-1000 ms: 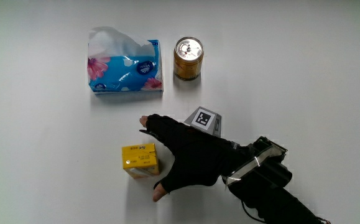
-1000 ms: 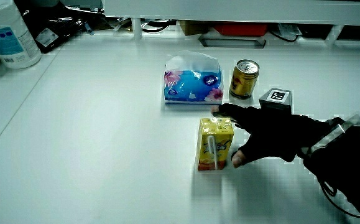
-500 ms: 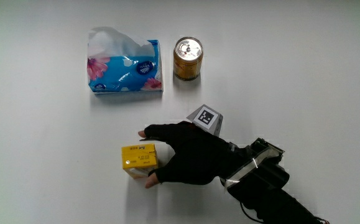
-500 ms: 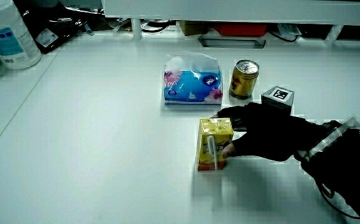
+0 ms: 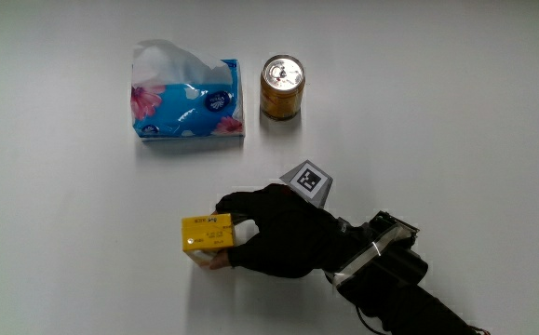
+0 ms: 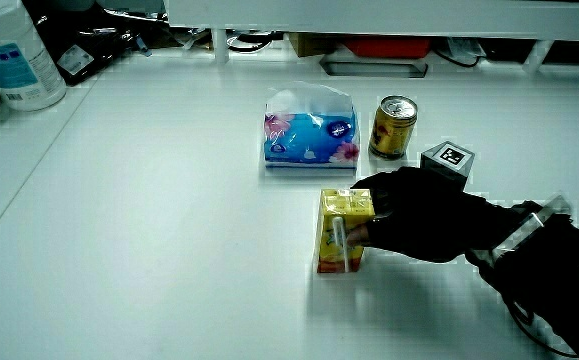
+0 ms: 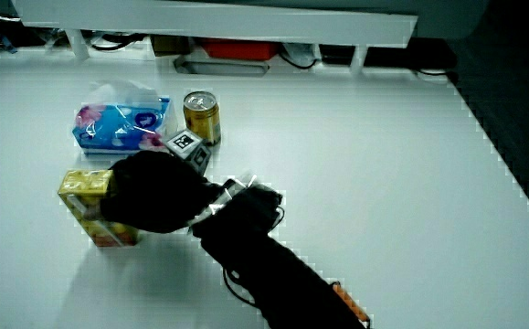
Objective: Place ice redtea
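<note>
White table [image 5: 455, 112], matte and evenly lit, stretching in both side views toward a low partition [image 6: 369, 12] with clutter beneath it: a red item, cables, a grey tray. Large white bottle with a blue label [image 6: 9, 55] at the table's edge near the partition in a side view.

Farther from the person: blue tissue pack [image 5: 187, 102] with a floral print and white tissue pushed up from its top, lying flat. Just beside it, apart, upright gold can [image 5: 281, 87], silver lid with pull tab closed.

Nearer to the person than both: yellow ice redtea carton [image 5: 208, 235], upright on the table, straw stuck to one face in a side view [image 6: 345, 230]. Base in contact with the table in both side views.

Hands: one, black-gloved [image 5: 283, 233], beside the carton and closed around it. Fingers wrapped across the carton's side facing the tissue pack, thumb tip [image 5: 215, 263] pressed on the side nearest the person. Grip confirmed in a side view [image 7: 150, 190], glove covering much of the carton.

Patterned cube [image 5: 308, 180] on the glove's back, tilted, black-and-white marker face upward. Dark-sleeved forearm [image 5: 395, 279] running from the wrist toward the person's edge of the table. Wrist band with pale strap visible in a side view [image 6: 529, 225].
</note>
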Demonstrator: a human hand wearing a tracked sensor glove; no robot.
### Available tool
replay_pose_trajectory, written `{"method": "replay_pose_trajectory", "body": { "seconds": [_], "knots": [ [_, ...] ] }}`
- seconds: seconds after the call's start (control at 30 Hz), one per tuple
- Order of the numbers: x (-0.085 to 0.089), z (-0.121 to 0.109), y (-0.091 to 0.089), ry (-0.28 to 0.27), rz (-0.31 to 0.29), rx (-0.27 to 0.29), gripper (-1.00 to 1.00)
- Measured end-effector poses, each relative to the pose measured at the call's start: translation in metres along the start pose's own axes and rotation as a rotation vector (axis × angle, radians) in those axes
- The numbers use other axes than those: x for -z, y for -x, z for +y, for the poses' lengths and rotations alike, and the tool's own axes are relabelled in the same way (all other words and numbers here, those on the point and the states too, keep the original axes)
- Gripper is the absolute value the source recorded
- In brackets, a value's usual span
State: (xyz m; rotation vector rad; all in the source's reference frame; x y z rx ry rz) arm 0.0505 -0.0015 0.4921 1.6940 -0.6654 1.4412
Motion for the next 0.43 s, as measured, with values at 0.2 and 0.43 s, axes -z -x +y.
{"method": "replay_pose_trajectory", "body": {
  "seconds": [0.2,0.43],
  "knots": [
    [-0.001,0.0,0.001,-0.004,0.04,-0.024,-1.0],
    [-0.021,-0.004,0.03,-0.07,0.172,-0.139,-1.0]
  ]
}}
